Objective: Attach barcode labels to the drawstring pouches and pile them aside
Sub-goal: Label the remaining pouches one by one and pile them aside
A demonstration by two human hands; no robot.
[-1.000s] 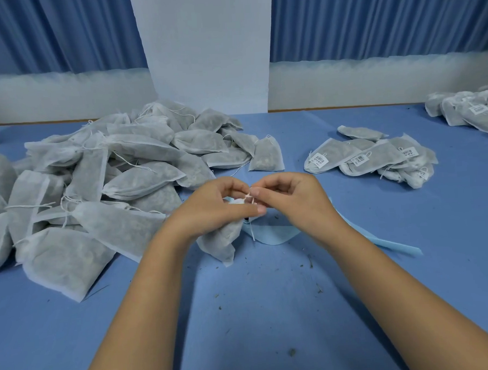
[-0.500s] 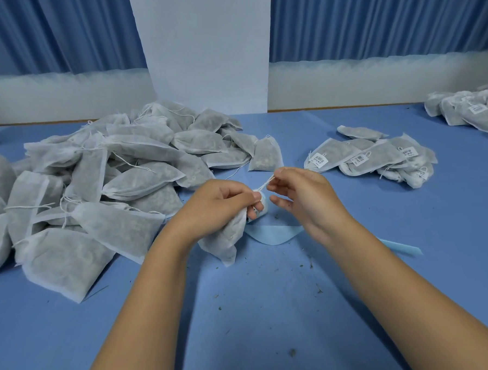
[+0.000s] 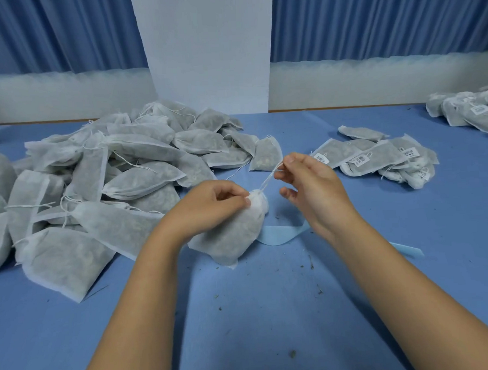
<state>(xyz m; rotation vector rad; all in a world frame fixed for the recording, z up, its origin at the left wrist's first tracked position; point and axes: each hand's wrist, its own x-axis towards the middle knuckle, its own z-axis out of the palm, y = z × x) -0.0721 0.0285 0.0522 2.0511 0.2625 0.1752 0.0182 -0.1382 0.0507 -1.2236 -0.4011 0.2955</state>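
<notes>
Much is left: a big heap of unlabelled pouches (image 3: 109,177) lies left, a small labelled pile (image 3: 377,158) right, and the pouch (image 3: 231,236) at centre shows no label while the left hand (image 3: 210,203) pinches its neck and the right hand (image 3: 310,187) pinches its drawstring (image 3: 270,177).

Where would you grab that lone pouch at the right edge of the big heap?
Probably at its gathered neck, the far, narrow end of the pouch, pinched from above and from the right: bare table lies there, while the heap crowds its left.
</notes>
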